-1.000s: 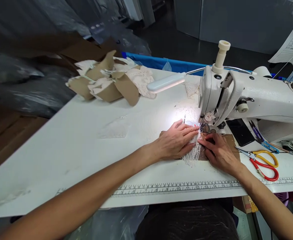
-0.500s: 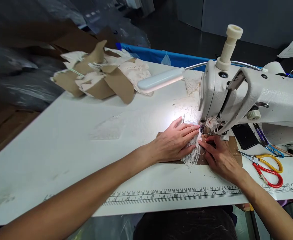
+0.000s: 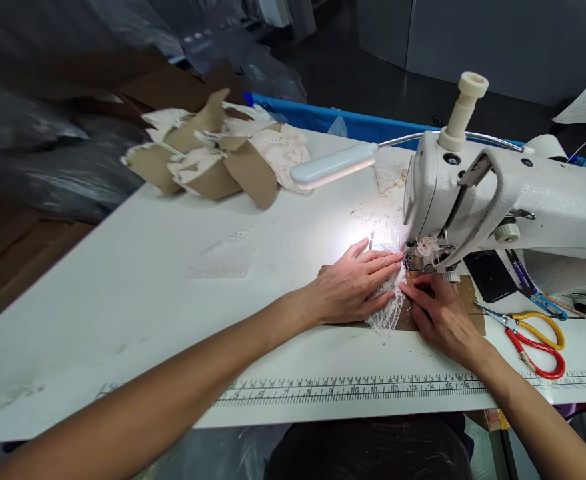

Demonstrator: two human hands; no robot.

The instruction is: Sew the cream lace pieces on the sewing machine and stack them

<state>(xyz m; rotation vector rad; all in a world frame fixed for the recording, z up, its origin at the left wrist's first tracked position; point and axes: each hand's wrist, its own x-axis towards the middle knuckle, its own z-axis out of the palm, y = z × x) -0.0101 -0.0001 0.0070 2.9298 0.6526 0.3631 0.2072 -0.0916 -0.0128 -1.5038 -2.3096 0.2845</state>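
Note:
White lace fabric [image 3: 387,319] lies under the needle area of a white sewing machine [image 3: 547,207], its fringed edge toward me. My left hand [image 3: 355,283] rests flat on the lace, fingers stretched toward the presser foot [image 3: 413,262]. On the other side, my right hand [image 3: 443,313] has its fingers bent, with the fingertips at the lace's right edge; their exact grip is partly hidden. Brown board [image 3: 467,300] shows beneath the lace and around the right hand. A lamp [image 3: 335,165] lights the spot from the left.
Scissors with red and yellow handles [image 3: 535,333] lie right of my right hand, near a black phone [image 3: 490,275] and blue thread snips [image 3: 547,303]. A bundle of lace and brown card pieces [image 3: 217,153] sits at the back left. A printed ruler [image 3: 353,392] runs along the table's front edge.
The whole view has shifted slightly, so the scene sits a little lower and further right. Both hands keep nearly the same places on the lace beside the presser foot.

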